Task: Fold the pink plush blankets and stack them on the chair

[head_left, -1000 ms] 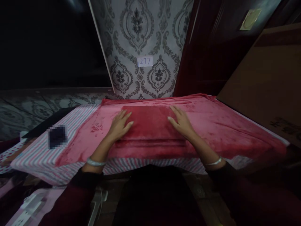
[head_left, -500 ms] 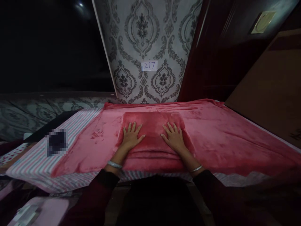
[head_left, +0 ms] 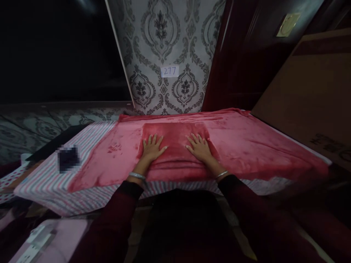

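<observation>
A darker red, plush folded cloth (head_left: 175,133) lies flat, roughly rectangular, with creases along its near side. Under and around it spreads a pink-red plush blanket (head_left: 255,146). My left hand (head_left: 151,149) rests palm down on the left part of the folded cloth, fingers spread. On its right part lies my right hand (head_left: 200,148), also flat with the fingers apart. Neither hand grips anything. Bare cloth shows between the two hands.
A striped cover (head_left: 85,142) drapes the table under the blanket. A pixelated dark item (head_left: 68,159) sits on it at left. Behind are a dark screen (head_left: 60,54) and a wall paper marked 277 (head_left: 170,71). A cardboard box (head_left: 309,91) stands at right.
The view has shifted slightly, so the scene sits a little higher and the wall and box further left. Both hands stay flat on the folded cloth.
</observation>
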`<state>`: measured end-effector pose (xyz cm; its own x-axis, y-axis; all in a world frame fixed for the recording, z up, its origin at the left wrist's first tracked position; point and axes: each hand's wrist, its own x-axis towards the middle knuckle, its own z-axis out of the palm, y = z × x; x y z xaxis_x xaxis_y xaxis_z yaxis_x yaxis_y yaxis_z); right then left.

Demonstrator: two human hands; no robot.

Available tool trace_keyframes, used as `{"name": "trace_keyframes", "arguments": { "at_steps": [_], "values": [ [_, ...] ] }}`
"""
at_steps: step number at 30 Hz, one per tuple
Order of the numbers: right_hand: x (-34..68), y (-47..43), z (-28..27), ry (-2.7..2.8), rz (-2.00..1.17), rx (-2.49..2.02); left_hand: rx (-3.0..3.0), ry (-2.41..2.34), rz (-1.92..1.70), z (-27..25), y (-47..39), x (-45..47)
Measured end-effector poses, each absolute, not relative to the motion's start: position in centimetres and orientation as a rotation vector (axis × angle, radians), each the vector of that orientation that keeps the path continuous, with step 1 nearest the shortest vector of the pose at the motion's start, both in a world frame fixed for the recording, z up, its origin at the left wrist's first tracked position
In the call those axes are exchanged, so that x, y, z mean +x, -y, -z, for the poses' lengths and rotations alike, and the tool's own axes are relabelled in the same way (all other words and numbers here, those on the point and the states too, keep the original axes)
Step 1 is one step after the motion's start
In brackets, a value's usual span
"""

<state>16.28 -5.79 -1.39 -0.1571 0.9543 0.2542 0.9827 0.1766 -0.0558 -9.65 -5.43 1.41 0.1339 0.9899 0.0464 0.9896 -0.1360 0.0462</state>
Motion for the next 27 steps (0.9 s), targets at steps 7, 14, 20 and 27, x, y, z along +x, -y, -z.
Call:
{"name": "trace_keyframes", "arguments": {
  "at_steps": [7, 14, 20, 27],
  "values": [
    [18.1, 7.8, 1.7, 2.205, 0.163, -2.011, 2.326, -2.056, -0.133, -1.4, 8.1, -11.8],
    [19.5, 10.6, 2.0, 2.145, 0.175, -2.095, 2.295, -2.044, -0.150, -0.9, 10.4, -13.7],
    [21.8, 12.9, 2.2, 2.208, 0.158, -2.013, 2.354, -2.052, -0.165, -0.7, 12.7, -15.3],
    [20.3, 9.8, -2.5, 2.220, 0.098, -1.749, 2.525, -2.014, -0.430, -3.8, 12.8, -14.2]
  ]
}}
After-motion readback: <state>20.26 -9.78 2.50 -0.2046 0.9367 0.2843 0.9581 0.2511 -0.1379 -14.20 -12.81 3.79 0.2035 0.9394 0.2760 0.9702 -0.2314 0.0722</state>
